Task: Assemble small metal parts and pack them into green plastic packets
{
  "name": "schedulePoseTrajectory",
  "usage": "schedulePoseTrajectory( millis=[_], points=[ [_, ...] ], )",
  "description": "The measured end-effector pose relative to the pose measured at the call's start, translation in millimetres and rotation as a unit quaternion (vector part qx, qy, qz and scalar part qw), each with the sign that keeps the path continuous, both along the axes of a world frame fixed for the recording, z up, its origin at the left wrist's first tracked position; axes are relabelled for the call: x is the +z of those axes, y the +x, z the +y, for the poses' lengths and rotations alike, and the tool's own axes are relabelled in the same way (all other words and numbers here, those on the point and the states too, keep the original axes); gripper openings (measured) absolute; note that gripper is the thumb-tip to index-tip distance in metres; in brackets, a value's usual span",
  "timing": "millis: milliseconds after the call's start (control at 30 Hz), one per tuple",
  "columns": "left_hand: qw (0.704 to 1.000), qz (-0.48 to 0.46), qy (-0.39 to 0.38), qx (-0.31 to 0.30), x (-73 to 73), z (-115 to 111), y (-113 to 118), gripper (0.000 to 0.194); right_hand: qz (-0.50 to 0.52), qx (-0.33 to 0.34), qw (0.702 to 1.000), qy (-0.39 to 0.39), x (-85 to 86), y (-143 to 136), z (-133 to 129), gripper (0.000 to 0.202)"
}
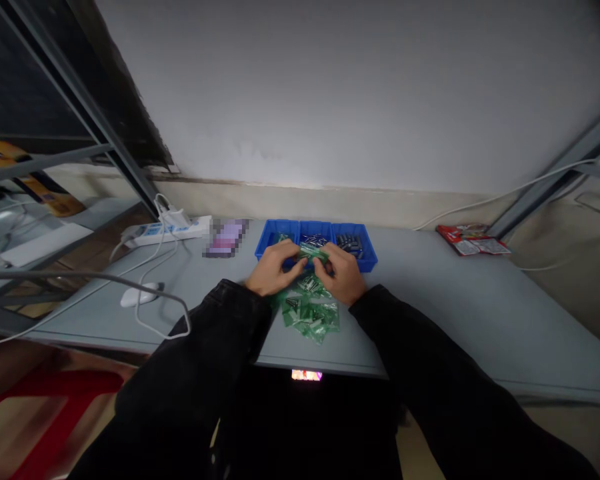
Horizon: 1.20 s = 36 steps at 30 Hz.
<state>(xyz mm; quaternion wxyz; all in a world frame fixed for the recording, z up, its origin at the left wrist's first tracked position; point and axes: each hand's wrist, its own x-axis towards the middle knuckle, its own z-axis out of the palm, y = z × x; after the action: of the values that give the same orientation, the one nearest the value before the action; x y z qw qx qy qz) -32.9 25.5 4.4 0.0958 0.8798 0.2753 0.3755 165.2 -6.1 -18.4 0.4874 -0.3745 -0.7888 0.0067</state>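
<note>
My left hand [275, 268] and my right hand [345, 272] pinch a small green-tinted plastic bag [312, 251] between them, thumbs toward each other. What lies inside this bag is too small to make out. Just beyond my fingers stand three blue bins side by side. The left bin [264, 241] is partly hidden by my left hand and has something greenish in it. Small shiny metal parts fill the middle bin [316, 227], and dark metal pieces lie in the right bin [369, 262]. Below my hands, several green bags [310, 319] with small metal parts rest on the table.
On the grey table [430, 300], a power strip [180, 230] with white cables, a pixelated phone-like object [227, 238] and a white mouse-like object [141, 295] lie to the left. A red packet [473, 240] lies at the right. Behind rises a wall; metal posts stand at both sides.
</note>
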Motion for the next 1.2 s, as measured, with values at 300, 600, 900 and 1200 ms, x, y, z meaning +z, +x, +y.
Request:
schedulePoseTrajectory(
  millis=[300, 600, 900, 1200],
  points=[
    [1.000, 0.005, 0.008, -0.011, 0.9, -1, 2, 0.027, -0.017, 0.007, 1.000, -0.010, -4.8, -2, 3, 0.023],
    [0.999, -0.006, 0.024, -0.021, -1.3, -2, 1, 0.022, -0.036, 0.033, 0.997, -0.053, -8.2, 1, 4, 0.040],
    [0.996, 0.048, 0.075, -0.022, -1.6, -3, 2, 0.021, -0.025, 0.014, 0.999, -0.038, -6.8, 0, 2, 0.036],
    [0.998, 0.033, 0.045, -0.028, 8.8, 10, 14, 0.021, 0.022, 0.006, 0.998, -0.060, 4.5, 14, 6, 0.039]
  ],
)
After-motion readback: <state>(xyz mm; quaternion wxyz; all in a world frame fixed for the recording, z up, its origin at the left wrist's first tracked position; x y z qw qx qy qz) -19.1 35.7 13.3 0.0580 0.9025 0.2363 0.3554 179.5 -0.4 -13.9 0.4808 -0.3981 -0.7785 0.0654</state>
